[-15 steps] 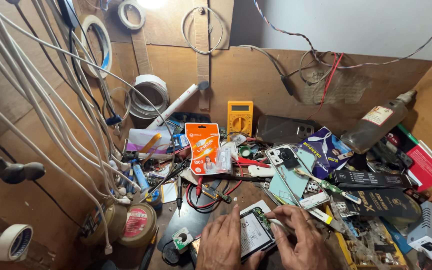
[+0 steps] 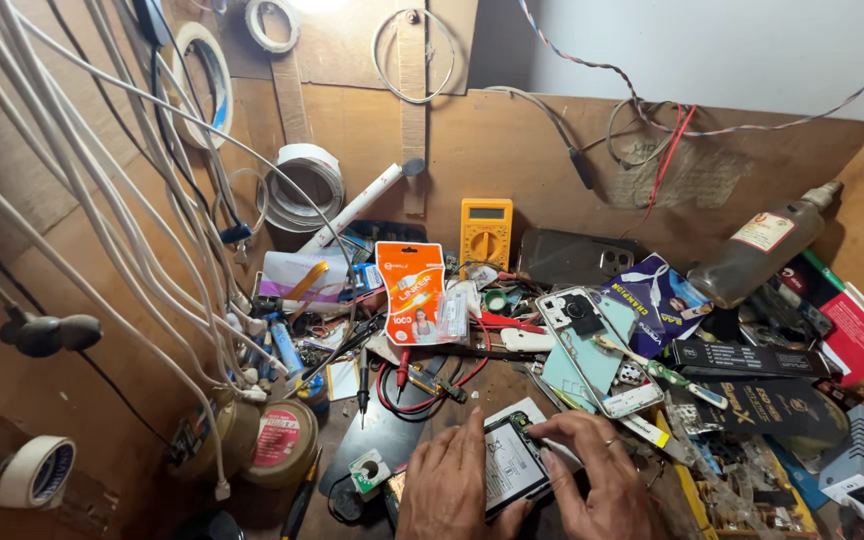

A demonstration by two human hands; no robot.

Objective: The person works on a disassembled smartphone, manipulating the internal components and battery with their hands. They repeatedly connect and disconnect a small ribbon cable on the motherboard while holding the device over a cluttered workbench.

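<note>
Left hand [image 2: 449, 490]: fingers grasping opened phone [image 2: 512, 463], bottom centre.
Right hand [image 2: 597, 478]: fingers pinching phone's top edge.
Above: yellow multimeter [image 2: 486, 233].

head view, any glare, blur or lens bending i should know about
Head view: a blown-out bright spot at top centre above the tape rolls; wide-angle bending curves the white cables at the left edge; the opened phone between left hand and right hand looks sharp.
</note>
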